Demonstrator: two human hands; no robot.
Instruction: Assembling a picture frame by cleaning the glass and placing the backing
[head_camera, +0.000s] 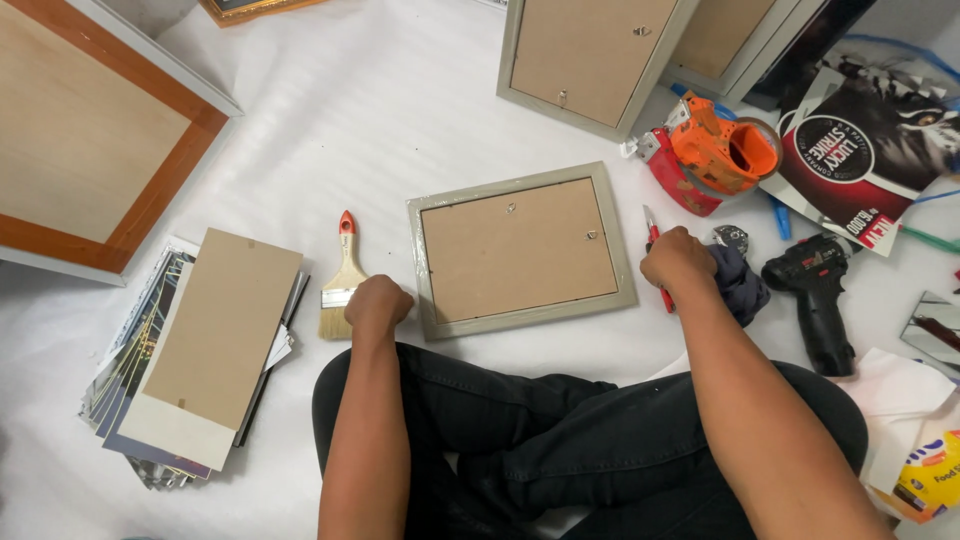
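Head view shows a grey picture frame (521, 250) lying face down on the white floor covering (400, 100), directly between the two hands, its long axis running left to right with the right end tilted slightly away from the person. Left hand (377, 304), curled into a loose fist, rests just beside the frame's near left corner, next to a paintbrush (342, 280). Right hand (678, 257), nearest the frame's right edge, is closed around a red-handled tool (655, 250) and touches a dark cloth (738, 282).
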